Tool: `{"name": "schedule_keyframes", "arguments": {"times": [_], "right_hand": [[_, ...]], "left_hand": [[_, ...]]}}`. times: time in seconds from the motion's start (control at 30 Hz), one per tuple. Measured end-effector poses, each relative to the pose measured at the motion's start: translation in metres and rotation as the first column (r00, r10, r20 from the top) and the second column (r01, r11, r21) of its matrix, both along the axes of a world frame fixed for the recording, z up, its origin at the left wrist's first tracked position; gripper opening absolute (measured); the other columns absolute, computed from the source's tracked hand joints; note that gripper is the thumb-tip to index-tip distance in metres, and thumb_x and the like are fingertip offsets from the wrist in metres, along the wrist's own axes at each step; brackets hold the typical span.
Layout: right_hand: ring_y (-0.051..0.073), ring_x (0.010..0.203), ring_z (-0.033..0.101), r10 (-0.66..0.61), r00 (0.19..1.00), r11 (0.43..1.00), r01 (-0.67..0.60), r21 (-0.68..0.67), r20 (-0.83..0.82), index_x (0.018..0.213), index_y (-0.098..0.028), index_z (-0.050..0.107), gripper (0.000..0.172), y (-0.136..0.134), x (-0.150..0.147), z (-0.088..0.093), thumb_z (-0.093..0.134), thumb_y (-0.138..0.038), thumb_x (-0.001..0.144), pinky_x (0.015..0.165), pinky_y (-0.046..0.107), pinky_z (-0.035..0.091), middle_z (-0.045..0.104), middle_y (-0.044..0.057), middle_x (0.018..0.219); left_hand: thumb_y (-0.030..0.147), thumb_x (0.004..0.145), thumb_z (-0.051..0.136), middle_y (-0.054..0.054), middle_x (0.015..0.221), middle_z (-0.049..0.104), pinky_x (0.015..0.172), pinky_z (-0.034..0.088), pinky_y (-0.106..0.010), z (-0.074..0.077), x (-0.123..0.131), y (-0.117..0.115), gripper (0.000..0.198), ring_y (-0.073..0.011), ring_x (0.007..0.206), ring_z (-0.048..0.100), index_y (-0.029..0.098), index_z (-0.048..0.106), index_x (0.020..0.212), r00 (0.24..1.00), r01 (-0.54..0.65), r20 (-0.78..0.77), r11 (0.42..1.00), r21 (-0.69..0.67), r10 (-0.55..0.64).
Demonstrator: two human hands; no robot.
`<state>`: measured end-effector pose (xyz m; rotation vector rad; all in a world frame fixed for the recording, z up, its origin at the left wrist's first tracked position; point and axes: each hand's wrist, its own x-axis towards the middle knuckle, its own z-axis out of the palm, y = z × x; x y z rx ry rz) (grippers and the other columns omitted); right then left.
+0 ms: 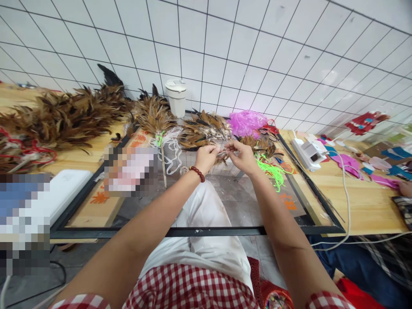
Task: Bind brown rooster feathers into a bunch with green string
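Note:
My left hand [206, 161], a beaded bracelet at its wrist, has thumb and fingertips pinched together over the glass panel. Facing it, a short gap away, my right hand [243, 158] pinches too. Whatever lies in their fingertips is too small and pale to make out. Just beyond the hands is a pile of loose brown feathers [206, 128]. Left of it rests a feather bundle [154, 113] on a thin stick [164, 167], bound with green string, beside tangled white ribbon [174, 150]. Bright green strings [273, 171] lie right of my right hand.
A black frame [193, 231] edges the glass. Behind are a white lidded cup [177, 98] and pink plastic bag [246, 122]. Long feather bundles [71, 116] fill the left. A power strip [309, 150] with a cable stands right, near another person's sleeve [404, 210].

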<state>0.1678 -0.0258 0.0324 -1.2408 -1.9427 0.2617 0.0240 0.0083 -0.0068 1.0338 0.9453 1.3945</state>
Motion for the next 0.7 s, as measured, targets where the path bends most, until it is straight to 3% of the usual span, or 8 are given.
{"name": "schedule_keyframes", "arguments": {"times": [0.1, 0.27, 0.4, 0.5, 0.6, 0.7], "right_hand": [[0.014, 0.075, 0.061, 0.012, 1.000, 1.000, -0.012, -0.010, -0.010, 0.098, -0.018, 0.060, 0.021, -0.001, -0.002, -0.001, 0.053, -0.020, 0.078, 0.076, 0.028, 0.049, 0.065, 0.002, 0.080], [0.014, 0.075, 0.062, -0.004, 0.997, 1.000, 0.002, -0.014, -0.078, 0.100, -0.018, 0.057, 0.022, 0.001, -0.003, -0.002, 0.056, -0.021, 0.077, 0.075, 0.028, 0.048, 0.065, 0.002, 0.080], [0.014, 0.073, 0.061, -0.057, 0.971, 0.996, 0.039, -0.083, -0.231, 0.100, -0.019, 0.054, 0.025, 0.008, 0.001, -0.007, 0.058, -0.027, 0.077, 0.072, 0.028, 0.049, 0.064, 0.000, 0.079], [0.013, 0.070, 0.060, -0.033, 0.928, 0.991, -0.017, -0.132, -0.371, 0.096, -0.021, 0.052, 0.025, 0.012, 0.004, -0.010, 0.062, -0.029, 0.075, 0.068, 0.027, 0.049, 0.062, -0.001, 0.076], [0.012, 0.069, 0.060, 0.024, 0.899, 0.986, -0.092, -0.136, -0.437, 0.095, -0.021, 0.050, 0.026, 0.012, 0.004, -0.009, 0.064, -0.029, 0.074, 0.068, 0.026, 0.048, 0.061, -0.003, 0.074], [0.011, 0.069, 0.059, 0.042, 0.911, 0.991, -0.090, -0.099, -0.411, 0.093, -0.020, 0.051, 0.024, 0.008, 0.001, -0.006, 0.064, -0.026, 0.075, 0.069, 0.026, 0.047, 0.061, -0.003, 0.074]], "left_hand": [[0.026, 0.070, 0.067, -0.003, 0.059, 0.065, 0.053, 0.045, -0.022, 0.001, -0.002, -0.002, 0.016, -0.0121, 0.055, 0.057, 0.014, 0.069, 0.060, 0.975, 0.144, -0.183, 0.987, 0.072, -0.129], [0.019, 0.073, 0.062, -0.003, 0.056, 0.064, 0.049, 0.040, -0.019, 0.009, -0.004, -0.011, 0.015, -0.0107, 0.051, 0.055, 0.014, 0.070, 0.060, 0.931, 0.160, -0.346, 0.982, 0.103, -0.116], [0.023, 0.076, 0.061, -0.003, 0.053, 0.062, 0.047, 0.042, -0.020, 0.012, -0.002, -0.013, 0.022, -0.0098, 0.046, 0.054, 0.014, 0.065, 0.057, 0.968, 0.117, -0.229, 0.992, 0.038, -0.105], [0.026, 0.075, 0.065, -0.003, 0.055, 0.062, 0.049, 0.047, -0.023, 0.012, 0.000, -0.011, 0.020, -0.0109, 0.047, 0.057, 0.014, 0.063, 0.060, 0.994, 0.085, -0.065, 0.996, -0.032, -0.087], [0.029, 0.074, 0.069, -0.004, 0.056, 0.064, 0.051, 0.050, -0.024, 0.013, 0.002, -0.010, 0.021, -0.0121, 0.049, 0.059, 0.012, 0.064, 0.062, 0.985, 0.170, 0.026, 0.982, -0.083, -0.168], [0.029, 0.074, 0.070, -0.005, 0.055, 0.063, 0.049, 0.048, -0.022, 0.014, 0.002, -0.013, 0.021, -0.0114, 0.047, 0.059, 0.011, 0.064, 0.065, 0.962, 0.271, 0.070, 0.955, -0.124, -0.264]]}}
